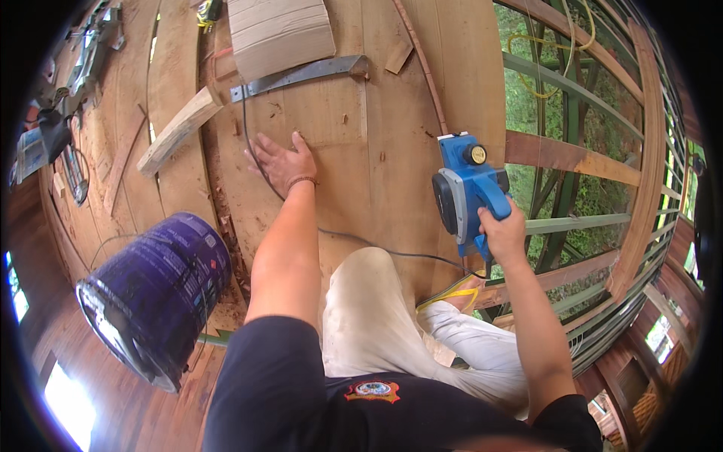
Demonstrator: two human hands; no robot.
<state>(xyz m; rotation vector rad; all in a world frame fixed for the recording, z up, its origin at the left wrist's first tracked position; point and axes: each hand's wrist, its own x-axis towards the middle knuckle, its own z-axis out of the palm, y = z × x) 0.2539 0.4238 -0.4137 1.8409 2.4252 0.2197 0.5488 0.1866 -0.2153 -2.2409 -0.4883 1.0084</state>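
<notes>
My right hand [502,232] is wrapped round the rear handle of a blue electric hand planer [473,188]. The planer rests at the right edge of the wooden boards [339,166], its front end against a long thin wood strip [423,71]. My left hand [282,160] lies on the boards with its fingers spread, holding nothing. A dark power cord [376,246] passes by the left hand, crosses the boards and runs to the planer's rear.
A purple bucket [169,275] stands at left. Beyond my left hand lie a metal strip [301,77], a cardboard piece [282,34] and a wood offcut [181,129]. Tools [90,53] sit far left. At right, the boards end beside open beams [572,157] with greenery below.
</notes>
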